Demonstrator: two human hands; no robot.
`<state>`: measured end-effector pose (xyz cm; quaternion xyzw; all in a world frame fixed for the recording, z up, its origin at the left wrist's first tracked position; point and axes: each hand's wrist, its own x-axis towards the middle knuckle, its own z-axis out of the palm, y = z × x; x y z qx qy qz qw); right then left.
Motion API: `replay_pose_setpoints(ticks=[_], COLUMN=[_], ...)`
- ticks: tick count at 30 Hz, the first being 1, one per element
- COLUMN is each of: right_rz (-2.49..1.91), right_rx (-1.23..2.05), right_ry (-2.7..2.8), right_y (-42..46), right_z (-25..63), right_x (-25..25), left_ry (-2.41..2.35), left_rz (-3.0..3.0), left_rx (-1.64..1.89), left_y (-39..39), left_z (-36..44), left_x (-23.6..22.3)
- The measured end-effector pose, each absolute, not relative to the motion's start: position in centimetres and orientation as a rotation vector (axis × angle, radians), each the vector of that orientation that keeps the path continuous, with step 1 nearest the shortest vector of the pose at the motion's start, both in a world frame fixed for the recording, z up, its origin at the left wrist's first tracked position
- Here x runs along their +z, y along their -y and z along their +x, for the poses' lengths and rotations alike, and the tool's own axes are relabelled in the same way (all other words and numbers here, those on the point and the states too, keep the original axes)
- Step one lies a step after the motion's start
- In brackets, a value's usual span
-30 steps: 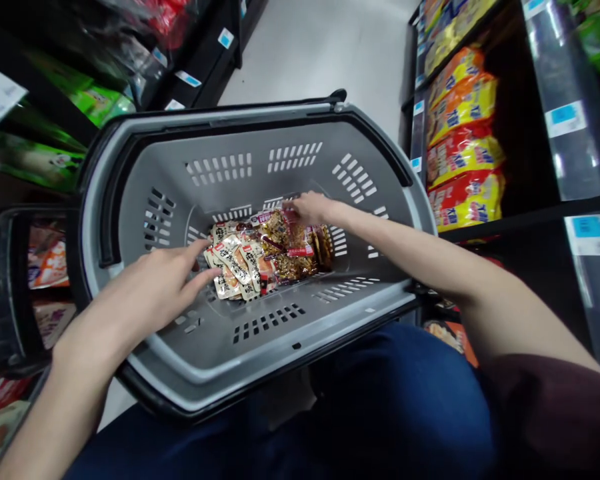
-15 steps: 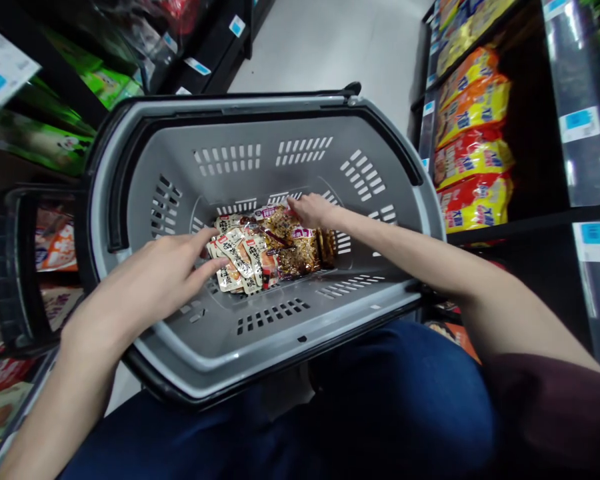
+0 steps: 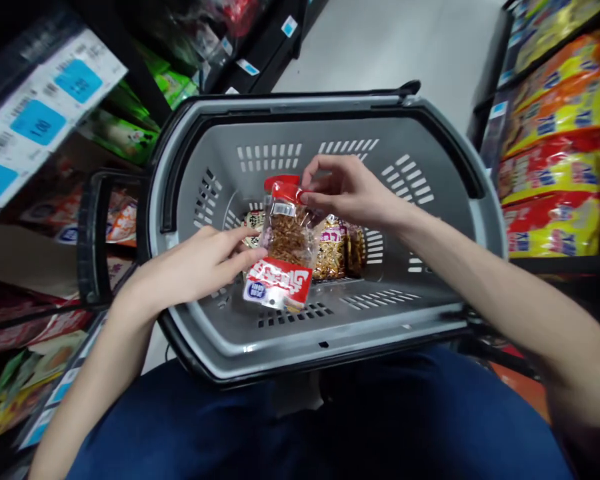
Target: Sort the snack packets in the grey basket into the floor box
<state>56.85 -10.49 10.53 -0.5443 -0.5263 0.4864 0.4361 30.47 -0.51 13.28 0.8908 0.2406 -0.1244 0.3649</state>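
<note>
Above other packs [image 3: 331, 252] in the grey basket [image 3: 307, 131], our right hand [image 3: 353, 190] pinches a red-topped snack packet [image 3: 289, 239] while our left hand [image 3: 195, 268] meets its side, whether clamped on it we cannot tell.

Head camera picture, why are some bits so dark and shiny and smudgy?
Head view: the top-left corner is nearly black; the trousers are murky; glare glints on the basket rim; the red-and-yellow bags look soft near the edge; the red-and-white packet in the middle looks clearer.
</note>
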Motion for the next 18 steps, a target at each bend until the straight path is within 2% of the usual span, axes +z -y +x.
replay_pose_setpoints(ticks=[6,9,12,14,18], right_rz=[-1.380,-1.326,-1.090,-0.900,-0.654], right_rx=[0.499,0.215,-0.147,-0.241,-0.137], right_ry=[1.631,1.789,1.998,2.163,2.308], right_y=[11.4,11.8,12.3,12.6,12.7], right_z=[53.8,53.3,52.8,52.3,51.4], right_x=[10.3,9.5,9.6,9.9,9.0], left_ry=[-0.847,-0.884,-0.864,-0.830,-0.825], left_rz=[2.279,2.225,1.938,1.820,1.894], left_rx=[-0.038,-0.082,-0.067,0.007,0.223], left_y=[0.9,1.2,1.6,1.7,1.3], left_z=[30.6,30.6,30.6,30.6,30.5], left_x=[13.6,13.6,13.6,13.6,13.4])
